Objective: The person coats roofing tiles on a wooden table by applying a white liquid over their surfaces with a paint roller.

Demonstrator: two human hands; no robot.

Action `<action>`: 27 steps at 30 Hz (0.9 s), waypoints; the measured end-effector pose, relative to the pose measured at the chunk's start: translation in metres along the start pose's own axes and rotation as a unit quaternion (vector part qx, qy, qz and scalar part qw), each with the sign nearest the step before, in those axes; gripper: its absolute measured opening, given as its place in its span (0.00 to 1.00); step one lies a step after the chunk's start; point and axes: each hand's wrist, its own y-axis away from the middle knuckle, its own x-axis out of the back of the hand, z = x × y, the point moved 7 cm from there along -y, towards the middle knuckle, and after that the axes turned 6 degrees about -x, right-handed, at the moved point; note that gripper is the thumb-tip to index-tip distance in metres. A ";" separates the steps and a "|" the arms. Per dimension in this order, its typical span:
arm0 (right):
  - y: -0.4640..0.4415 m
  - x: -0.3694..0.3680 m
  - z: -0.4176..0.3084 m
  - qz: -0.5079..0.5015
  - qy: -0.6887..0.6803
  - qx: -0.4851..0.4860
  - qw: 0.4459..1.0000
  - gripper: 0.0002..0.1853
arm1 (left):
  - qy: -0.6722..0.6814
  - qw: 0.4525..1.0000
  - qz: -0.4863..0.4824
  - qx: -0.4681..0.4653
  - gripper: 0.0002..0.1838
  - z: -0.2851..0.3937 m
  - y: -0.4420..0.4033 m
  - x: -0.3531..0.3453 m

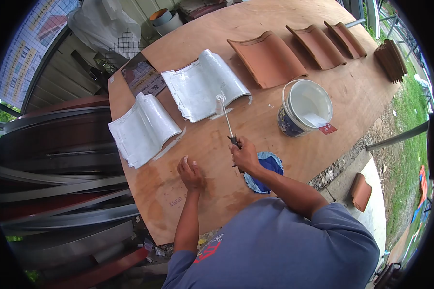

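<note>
My right hand point(244, 154) is closed around the dark handle of a small paint roller point(220, 105). The roller's head touches the lower edge of a white-coated roof tile point(202, 86). To the left lies a second roof tile point(142, 127), also coated white. My left hand point(190, 174) rests on the wooden board with its fingers apart and nothing in it; pale paint marks its fingertips. Under my right forearm is a crumpled blue cloth point(267, 174). A paint bucket point(304, 107) stands to the right, with a flat white piece with a red end over its rim.
Bare terracotta tiles point(270, 60) are lined up along the board's point(217, 202) far side, with a stack of tiles point(390, 60) at the right corner. Long metal sheets point(58, 159) lie at left. Another tile point(360, 191) lies off the board at right.
</note>
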 end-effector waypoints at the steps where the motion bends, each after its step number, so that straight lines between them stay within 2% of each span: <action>1: -0.002 0.011 -0.002 0.023 0.058 0.026 0.998 0.09 | -0.006 1.000 0.002 -0.006 0.24 0.001 -0.001 0.000; 3: -0.004 0.017 -0.011 0.044 0.118 0.056 0.991 0.09 | -0.011 1.000 0.006 -0.011 0.24 0.003 -0.002 0.003; 5: -0.005 0.022 -0.012 0.003 0.045 -0.040 0.998 0.09 | -0.023 0.999 -0.006 -0.039 0.24 0.010 -0.006 0.002; 10: -0.002 0.043 -0.031 0.010 0.079 -0.040 0.996 0.10 | -0.025 0.999 -0.003 -0.022 0.23 0.008 -0.003 0.002; 11: -0.001 0.050 -0.044 0.015 0.095 -0.031 0.995 0.09 | -0.021 1.000 -0.002 -0.020 0.24 0.007 -0.004 0.000; 13: 0.012 0.063 -0.090 0.070 0.270 0.145 0.949 0.07 | -0.029 0.999 -0.005 -0.023 0.24 0.006 -0.002 -0.001; 14: 0.009 0.071 -0.099 0.084 0.272 0.159 0.945 0.07 | -0.043 0.999 -0.010 -0.026 0.24 0.007 -0.003 -0.002; 16: 0.008 0.077 -0.113 0.106 0.358 0.218 0.902 0.08 | -0.041 0.999 -0.005 -0.032 0.24 0.013 -0.005 -0.001; 17: 0.008 0.081 -0.112 0.112 0.358 0.224 0.900 0.08 | -0.053 0.998 -0.009 -0.028 0.23 0.013 -0.005 0.001; 19: 0.005 0.087 -0.112 0.132 0.466 0.252 0.838 0.12 | -0.050 0.998 -0.002 -0.032 0.23 0.015 -0.007 0.005; 25: -0.007 0.084 -0.090 0.124 0.543 0.209 0.804 0.12 | -0.052 0.998 0.004 -0.030 0.23 0.016 -0.009 0.006; 27: -0.025 0.074 -0.088 0.122 0.541 0.228 0.800 0.12 | -0.055 0.998 0.005 -0.023 0.23 0.017 -0.008 0.007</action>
